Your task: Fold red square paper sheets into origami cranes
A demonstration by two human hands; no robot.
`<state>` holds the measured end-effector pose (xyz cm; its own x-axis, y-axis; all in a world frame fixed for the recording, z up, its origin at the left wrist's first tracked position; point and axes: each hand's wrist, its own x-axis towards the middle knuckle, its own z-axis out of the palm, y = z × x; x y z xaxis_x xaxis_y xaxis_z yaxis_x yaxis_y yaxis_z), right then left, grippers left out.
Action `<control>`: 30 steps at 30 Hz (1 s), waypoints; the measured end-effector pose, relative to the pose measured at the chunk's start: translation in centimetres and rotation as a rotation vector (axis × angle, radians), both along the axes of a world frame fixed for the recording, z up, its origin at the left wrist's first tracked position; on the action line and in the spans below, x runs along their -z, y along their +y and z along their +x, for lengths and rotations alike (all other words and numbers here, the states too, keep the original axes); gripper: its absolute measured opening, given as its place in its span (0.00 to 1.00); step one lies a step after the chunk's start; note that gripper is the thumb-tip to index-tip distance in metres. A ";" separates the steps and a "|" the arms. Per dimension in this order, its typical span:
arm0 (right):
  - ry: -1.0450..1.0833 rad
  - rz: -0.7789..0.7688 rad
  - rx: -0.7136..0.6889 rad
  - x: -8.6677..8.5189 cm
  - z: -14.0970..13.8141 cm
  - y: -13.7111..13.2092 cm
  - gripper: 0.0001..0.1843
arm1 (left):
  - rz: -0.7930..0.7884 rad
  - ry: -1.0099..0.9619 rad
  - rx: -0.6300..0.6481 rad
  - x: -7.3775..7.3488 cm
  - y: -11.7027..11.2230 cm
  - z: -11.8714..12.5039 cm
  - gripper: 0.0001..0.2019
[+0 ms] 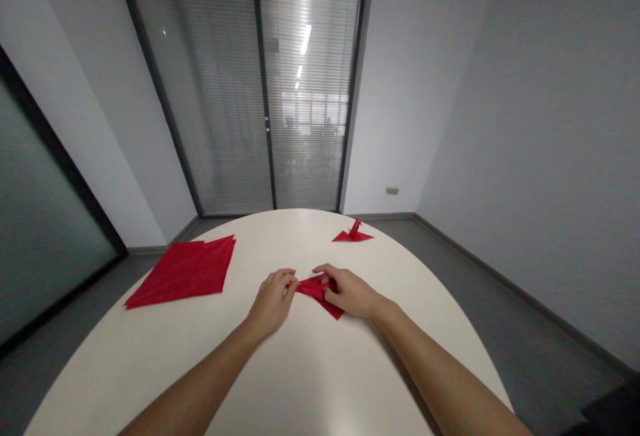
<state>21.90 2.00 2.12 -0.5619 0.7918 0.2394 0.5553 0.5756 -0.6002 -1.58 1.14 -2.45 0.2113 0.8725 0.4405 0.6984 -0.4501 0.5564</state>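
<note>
1. Red paper sheets [187, 273], stacked; left of frame, on white table [280, 383].
2. Left hand [273, 299], lower centre; fingertips at left tip of folded red paper [311, 287]; whether pinching, cannot tell.
3. Folded red paper, one; lower centre, between hands.
4. Right hand [353, 291], right of centre; thumb and fingers grasping folded red paper.
5. Red paper crane [354, 235], one; right of centre, beyond right hand.

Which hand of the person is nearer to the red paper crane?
Right. The right hand is on the near side of the crane, not touching it; the left hand is farther off, toward the near left.
</note>
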 end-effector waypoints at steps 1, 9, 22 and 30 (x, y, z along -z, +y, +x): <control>-0.010 -0.006 -0.004 0.0 0.0 0.0 0.29 | 0.000 0.003 0.001 0.0 0.0 0.0 0.10; -0.044 0.002 0.000 0.0 0.1 0.1 0.29 | 0.000 0.025 -0.003 -0.2 -0.2 0.0 0.10; -0.022 -0.008 -0.050 -0.3 0.3 -0.1 0.31 | 0.003 -0.015 -0.029 -0.8 -0.5 0.0 0.05; 0.067 0.087 -0.150 -0.8 -0.5 -0.6 0.29 | 0.100 0.208 0.080 -2.5 -1.7 0.8 0.11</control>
<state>21.42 1.39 2.88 -0.6528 0.6748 0.3443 0.4197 0.7006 -0.5771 -0.81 -0.61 0.04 0.3728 0.8036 0.4638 0.7534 -0.5540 0.3542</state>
